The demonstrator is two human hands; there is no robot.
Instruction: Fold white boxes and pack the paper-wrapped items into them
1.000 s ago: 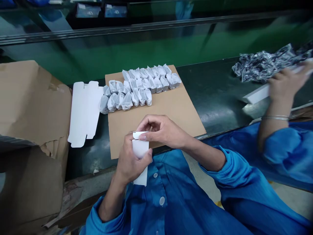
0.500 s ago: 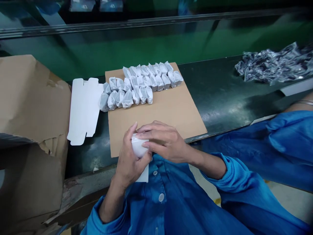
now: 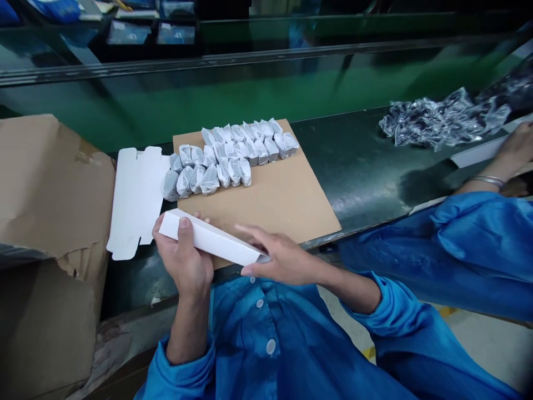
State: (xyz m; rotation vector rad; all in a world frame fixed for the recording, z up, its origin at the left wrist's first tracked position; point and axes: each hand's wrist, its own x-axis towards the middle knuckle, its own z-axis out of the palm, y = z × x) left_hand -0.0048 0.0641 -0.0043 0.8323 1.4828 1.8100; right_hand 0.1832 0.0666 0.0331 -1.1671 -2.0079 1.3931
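A long, narrow white box (image 3: 214, 238) lies slanted across my hands, above the near edge of the cardboard sheet (image 3: 291, 203). Its left end is in my left hand (image 3: 183, 261), with the thumb on top and the fingers wrapped behind. At the other end, my right hand (image 3: 277, 255) has its thumb below and fingers above, around what looks like an open end. Several small wrapped items (image 3: 210, 179) in thin whitish bags stand in rows on the sheet. A flat, unfolded white carton (image 3: 135, 203) lies to the left of them.
A large brown cardboard box (image 3: 50, 189) stands at the left. Crumpled clear plastic bags (image 3: 443, 119) are heaped on the dark worktop (image 3: 333, 144) at the right. Another person's hand (image 3: 514, 150) is at the right edge, near a white strip. A green panel (image 3: 250, 89) runs along the back.
The white box has turned from near upright to lying sideways. My left hand has moved left with it; my right hand has shifted to its other end. A co-worker's hand now shows.
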